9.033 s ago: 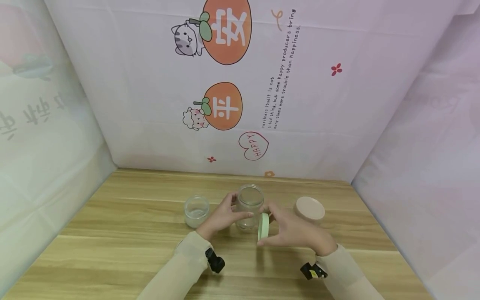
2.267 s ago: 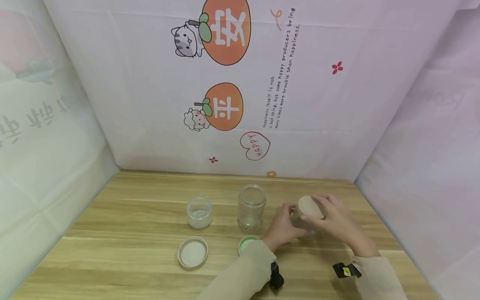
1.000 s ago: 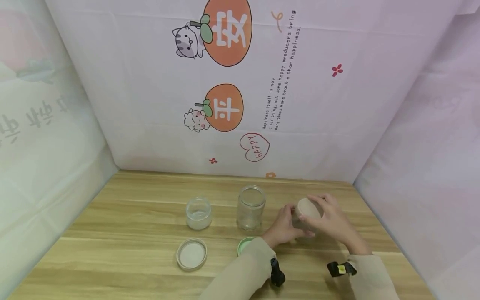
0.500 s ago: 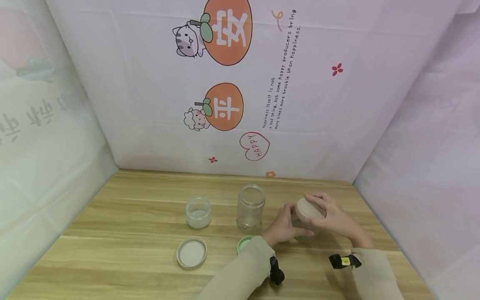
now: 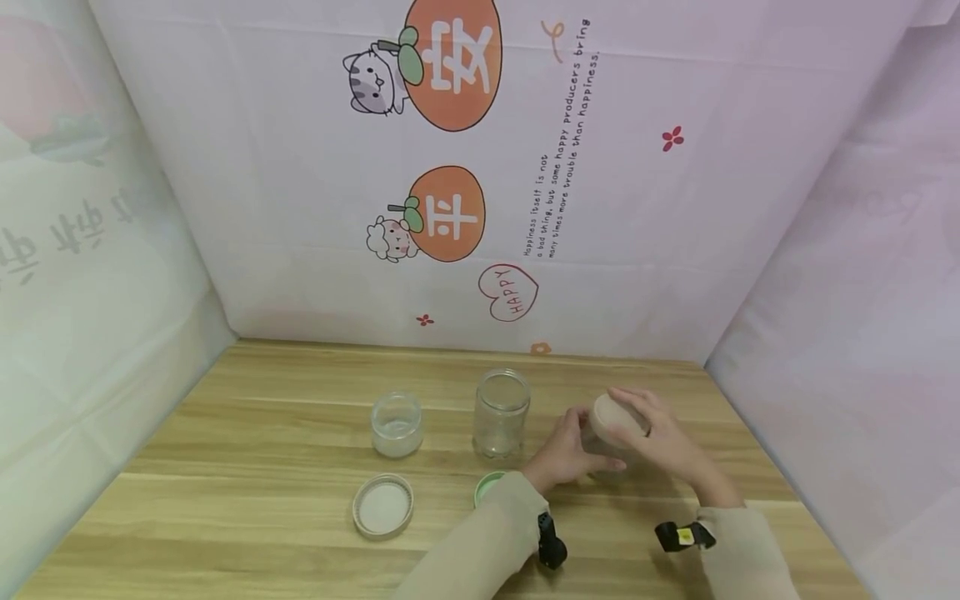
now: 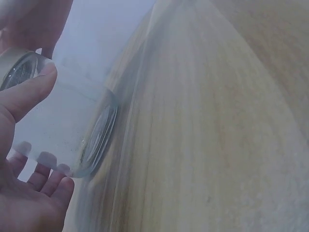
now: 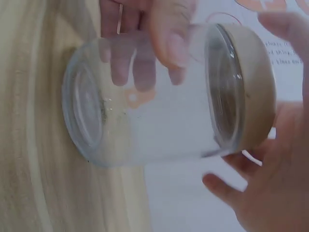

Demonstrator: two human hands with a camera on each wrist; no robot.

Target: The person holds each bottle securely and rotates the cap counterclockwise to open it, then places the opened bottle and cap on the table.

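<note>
A clear jar (image 7: 159,121) with a beige lid (image 5: 617,422) is between both hands at the right of the table. The left hand (image 5: 561,454) grips its body, the thumb lying along the near side and the other fingers behind the glass. Around the lid curl the fingers of the right hand (image 5: 663,433). In the right wrist view the lid still sits over the jar's mouth, and no contents show through the glass. The left wrist view has the jar's base close to the wooden surface, with part of the right hand at the lid end.
A tall lidless jar (image 5: 502,417) stands at the middle, and a short lidless jar (image 5: 397,427) to its left. In front lie an upturned beige lid (image 5: 383,506) and a green lid (image 5: 489,487), partly under the left sleeve. White printed cloth (image 5: 615,275) walls the table.
Both hands have moved right from the middle jar, whose green lid now lies on the table. Over the last second the right fingers shift slightly around the beige lid while the left hand stays put.
</note>
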